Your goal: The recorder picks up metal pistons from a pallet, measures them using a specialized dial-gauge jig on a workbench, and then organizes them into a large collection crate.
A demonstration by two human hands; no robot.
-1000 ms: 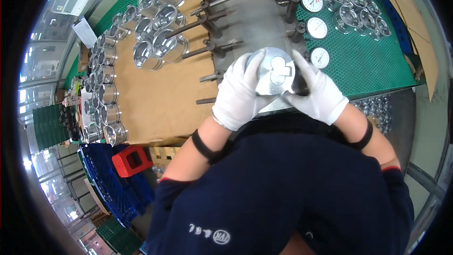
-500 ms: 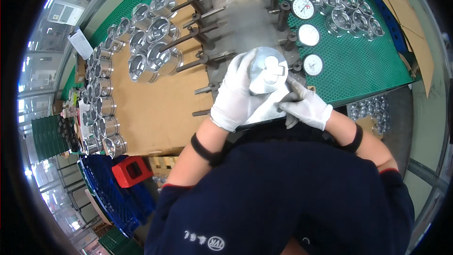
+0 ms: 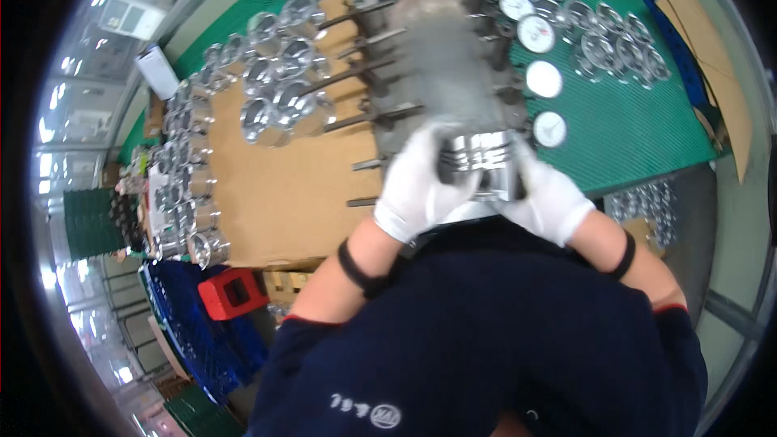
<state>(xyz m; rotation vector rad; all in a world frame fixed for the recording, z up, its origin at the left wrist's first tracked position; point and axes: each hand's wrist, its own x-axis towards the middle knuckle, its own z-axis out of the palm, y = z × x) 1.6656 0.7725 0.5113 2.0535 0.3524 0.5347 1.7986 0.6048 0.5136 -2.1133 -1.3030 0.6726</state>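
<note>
Piston (image 3: 486, 150), bright metal, grooved, in a two-handed hold

Item one: we record the piston near the close end of a grey metal plate (image 3: 443, 44), directly before the wearer's body, its grooved side facing our view. We cannot tell whether it rests on the plate or is lifted clear of it.

Item two: the left hand (image 3: 417, 188), white-gloved, curved about the piston's left side. The right hand (image 3: 552, 204), likewise gloved, curved about its right side. We find the piston clasped between them; blur hides the exact placing of the fingertips.

Item three: dark rods (image 3: 354, 120), several, projecting left from the plate; to its right, white-faced dial gauges (image 3: 543, 79) in a column.

Item four: on the green-topped counter (image 3: 623, 142), to the left, a brown cardboard sheet (image 3: 283, 206), with a cluster of metal pistons (image 3: 303, 109) on it and further ones in rows along its left edge. To the right, past the gauges, we count another group of metal pistons (image 3: 599, 50), close together.

Item five: a red box (image 3: 233, 294), below the sheet's near edge.
</note>
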